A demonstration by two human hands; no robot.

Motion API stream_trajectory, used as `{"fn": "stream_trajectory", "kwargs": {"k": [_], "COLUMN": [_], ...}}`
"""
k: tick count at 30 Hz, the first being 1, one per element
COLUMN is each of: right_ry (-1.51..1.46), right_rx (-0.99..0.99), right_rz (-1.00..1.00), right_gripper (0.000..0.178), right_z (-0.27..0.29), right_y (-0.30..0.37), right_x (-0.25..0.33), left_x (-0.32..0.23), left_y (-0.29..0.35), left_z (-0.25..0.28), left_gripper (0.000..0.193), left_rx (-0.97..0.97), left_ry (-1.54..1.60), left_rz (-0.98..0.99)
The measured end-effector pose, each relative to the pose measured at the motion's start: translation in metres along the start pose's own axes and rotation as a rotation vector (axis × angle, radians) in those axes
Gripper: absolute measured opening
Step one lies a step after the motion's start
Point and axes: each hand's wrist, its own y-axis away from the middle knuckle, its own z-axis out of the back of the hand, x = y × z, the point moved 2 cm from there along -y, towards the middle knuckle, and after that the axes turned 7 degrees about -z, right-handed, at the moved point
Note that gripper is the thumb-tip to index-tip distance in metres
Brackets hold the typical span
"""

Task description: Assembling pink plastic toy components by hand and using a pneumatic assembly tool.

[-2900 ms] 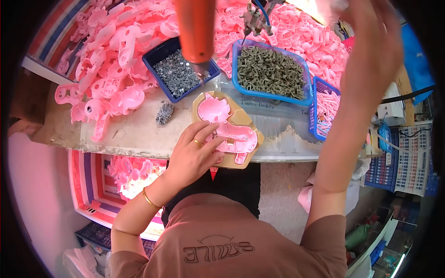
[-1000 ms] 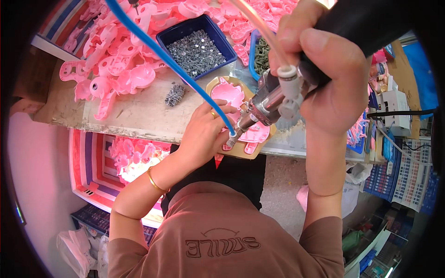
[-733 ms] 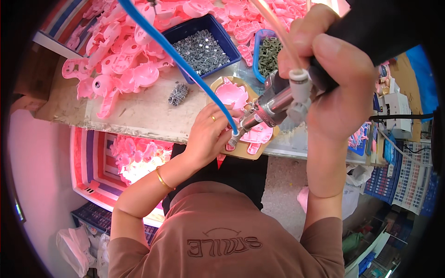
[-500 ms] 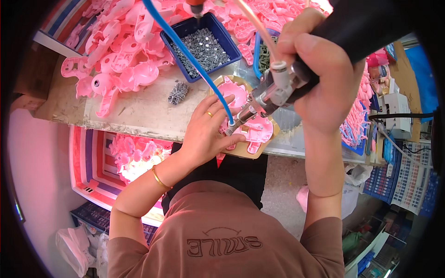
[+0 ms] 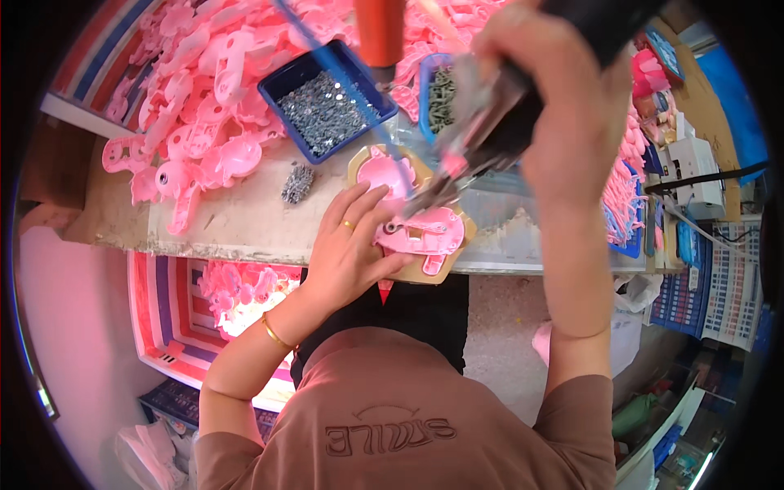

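Note:
My right hand (image 5: 572,122) is wrapped round a black power screwdriver (image 5: 513,131) with a metal nose and a blue air hose, blurred by motion. Its tip hangs over a pink plastic toy shell (image 5: 437,233), apparently just off the surface. The shell lies hollow side up in a tan fixture (image 5: 467,232) at the bench's front edge. Resting on the shell's left side, my left hand (image 5: 347,245) has its fingers spread. A small dark round piece, perhaps a screw head, shows in a shell hole near the left thumb.
A blue bin (image 5: 273,114) of silver screws and another blue bin (image 5: 425,96) of greenish pieces stand behind the fixture. Left of it sits a clump of screws (image 5: 298,184). Pink shells (image 5: 204,98) are heaped at the back left. An orange tool (image 5: 380,33) hangs overhead.
The screwdriver's nose has lifted from the shell and swung up, with its hose. My left hand stays spread on the shell. The whole view has shifted a little.

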Motion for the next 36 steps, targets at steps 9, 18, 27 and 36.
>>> {"fn": "stream_trajectory", "kwargs": {"k": [9, 18, 27, 36], "right_ry": [0.128, 1.076, 1.383, 0.601], "right_rx": [0.027, -0.142, -0.153, 0.429], "right_rz": [0.191, -0.079, -0.107, -0.453], "right_gripper": [0.043, 0.021, 0.027, 0.023], "right_z": [0.054, 0.212, 0.199, 0.176], "right_y": [-0.078, -0.125, -0.143, -0.073], "right_x": [0.062, -0.145, -0.202, -0.111], "left_x": [-0.012, -0.049, -0.025, -0.031], "left_y": [-0.010, 0.023, 0.028, -0.036], "left_z": [0.021, 0.196, 0.158, 0.068], "left_gripper": [0.020, 0.027, 0.051, 0.045], "left_rx": [0.151, 0.657, 0.539, 0.371], "left_ry": [0.172, -0.021, -0.085, 0.057], "left_rz": [-0.223, 0.329, 0.351, 0.014]}}
